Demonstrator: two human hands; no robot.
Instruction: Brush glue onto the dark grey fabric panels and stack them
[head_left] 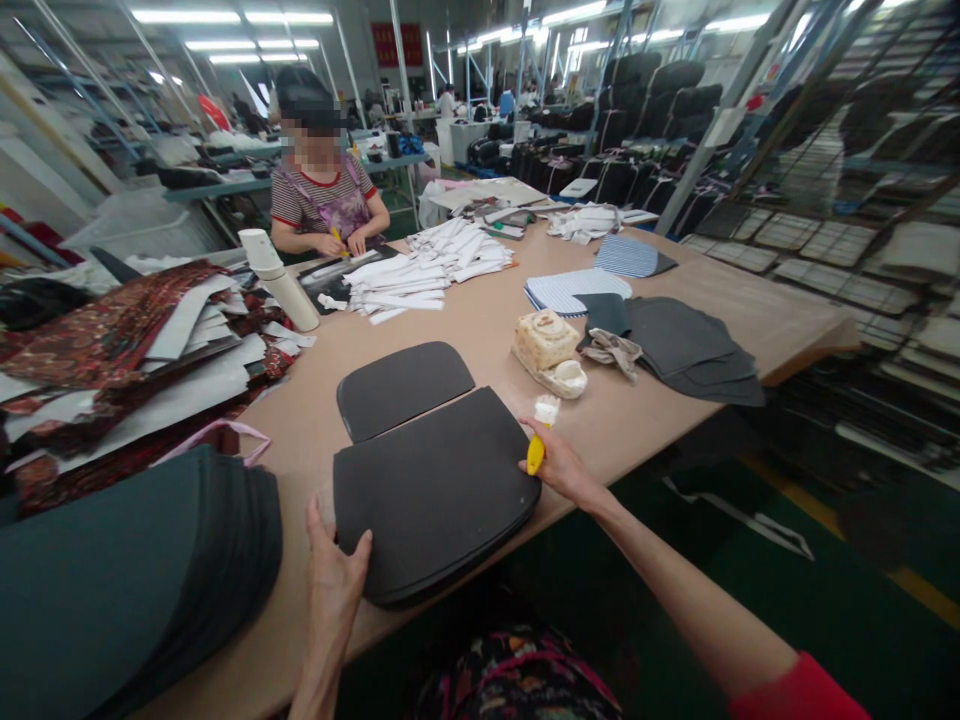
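Note:
A stack of dark grey rounded panels (435, 490) lies at the table's near edge in front of me. My left hand (336, 565) is at its left side, thumb and fingers apart, the thumb touching the edge. My right hand (559, 462) grips a yellow-handled brush (535, 455) with white-coated bristles, and its fingers also touch the stack's right edge. Just beyond the stack lies a smaller dark panel (405, 388). A crusted, cream-coloured glue container (546, 340) stands to the right, beyond the brush.
A big pile of dark green panels (135, 570) is at the left, below patterned fabric (112, 330). A cream bottle (289, 290) stands behind. Opposite, a person (326, 190) works beside white strips (435, 262). Grey pieces (682, 340) and a crumpled rag (613, 352) lie right.

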